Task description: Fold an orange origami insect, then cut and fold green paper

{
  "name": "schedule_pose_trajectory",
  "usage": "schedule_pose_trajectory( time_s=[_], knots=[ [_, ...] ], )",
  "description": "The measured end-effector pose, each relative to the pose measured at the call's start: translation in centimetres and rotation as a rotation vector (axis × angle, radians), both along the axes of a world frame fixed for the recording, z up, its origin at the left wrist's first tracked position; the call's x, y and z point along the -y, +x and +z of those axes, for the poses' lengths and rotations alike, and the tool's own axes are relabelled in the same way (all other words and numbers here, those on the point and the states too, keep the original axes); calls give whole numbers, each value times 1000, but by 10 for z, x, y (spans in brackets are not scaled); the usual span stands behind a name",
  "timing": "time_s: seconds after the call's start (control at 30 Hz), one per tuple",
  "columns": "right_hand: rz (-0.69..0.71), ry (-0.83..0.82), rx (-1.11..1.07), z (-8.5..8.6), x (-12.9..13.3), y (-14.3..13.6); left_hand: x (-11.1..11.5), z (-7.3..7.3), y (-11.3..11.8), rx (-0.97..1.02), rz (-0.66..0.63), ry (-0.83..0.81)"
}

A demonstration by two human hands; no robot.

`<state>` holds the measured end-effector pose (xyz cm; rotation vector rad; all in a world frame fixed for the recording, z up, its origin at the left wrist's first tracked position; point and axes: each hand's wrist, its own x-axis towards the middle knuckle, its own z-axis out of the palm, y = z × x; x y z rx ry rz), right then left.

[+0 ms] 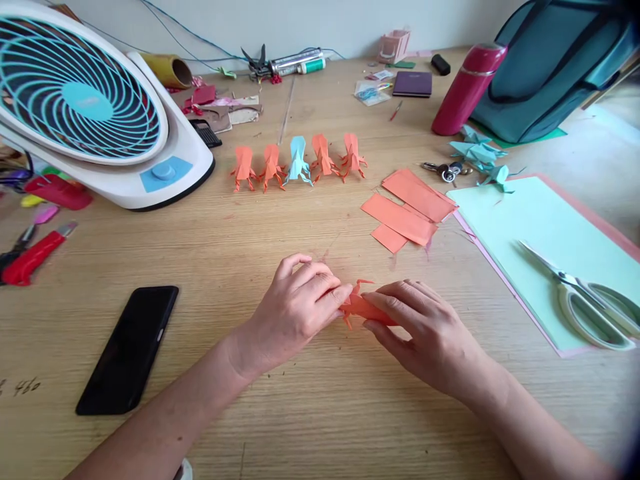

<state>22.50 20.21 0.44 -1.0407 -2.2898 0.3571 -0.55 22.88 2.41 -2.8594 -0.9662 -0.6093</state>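
Note:
Between my hands, low over the wooden table, is an orange origami figure (369, 309) with thin folded legs. My left hand (305, 297) pinches its legged end with thumb and fingertips. Around the broader body end, my right hand (423, 327) is closed, covering part of the paper. Farther back stands a row of similar paper figures, several orange ones such as this orange origami figure (324, 156) and one light blue origami figure (299, 161). Strips of orange paper (400, 219) lie overlapping to the right, beyond my right hand.
At left are a white fan (185, 150), a black phone (127, 350) and a red box cutter (37, 257). On the right, scissors (575, 293) rest on pale green paper (510, 233). Keys (447, 171), blue paper figures (477, 155), a pink bottle (470, 90) and a teal bag (550, 73) stand behind.

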Motion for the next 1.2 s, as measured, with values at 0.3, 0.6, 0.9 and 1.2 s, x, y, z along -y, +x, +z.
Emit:
schedule_pose_trajectory(
  time_s=[0.3,0.6,0.9,1.2],
  knots=[
    [12,247,114,10,9,6,6,3,2,57,70,172],
    [-128,21,-348,11,14,7,-2,-2,-3,379,89,-248],
    [-335,-426,-732,-14,4,9,3,6,-1,579,142,-536],
    [-411,-297,-609,-9,4,5,8,14,-6,305,-12,-422]
  ],
)
